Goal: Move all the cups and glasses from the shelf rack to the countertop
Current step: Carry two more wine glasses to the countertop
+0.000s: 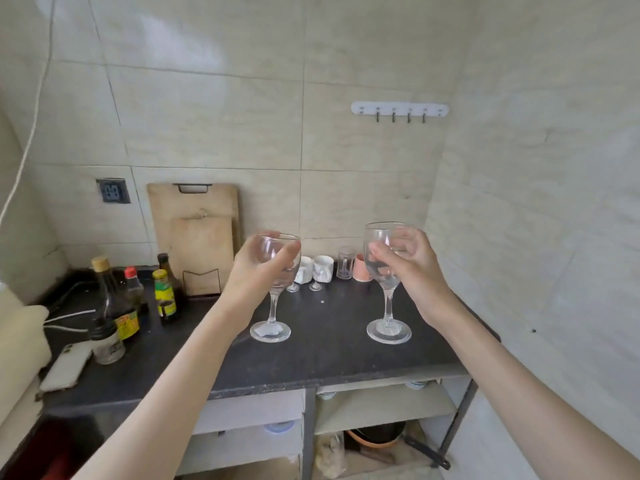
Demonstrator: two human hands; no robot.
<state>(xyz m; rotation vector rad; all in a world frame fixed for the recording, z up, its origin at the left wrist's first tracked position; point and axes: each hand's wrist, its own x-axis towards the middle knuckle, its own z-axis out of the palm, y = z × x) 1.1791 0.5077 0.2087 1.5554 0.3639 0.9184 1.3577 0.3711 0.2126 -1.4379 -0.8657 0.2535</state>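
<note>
From the head view, your left hand [258, 271] is wrapped around the bowl of one wine glass [273, 292] and your right hand [407, 268] around the bowl of another [386, 282], both glasses upright with their feet at or just above the dark counter [329, 355], mid-depth and well apart. At the counter's back edge stand two white cups [315, 268], a small clear glass [345, 262], a pink cup [360, 268] and two more stemmed glasses, mostly hidden. Bottles [138, 296] cluster near the left edge.
</note>
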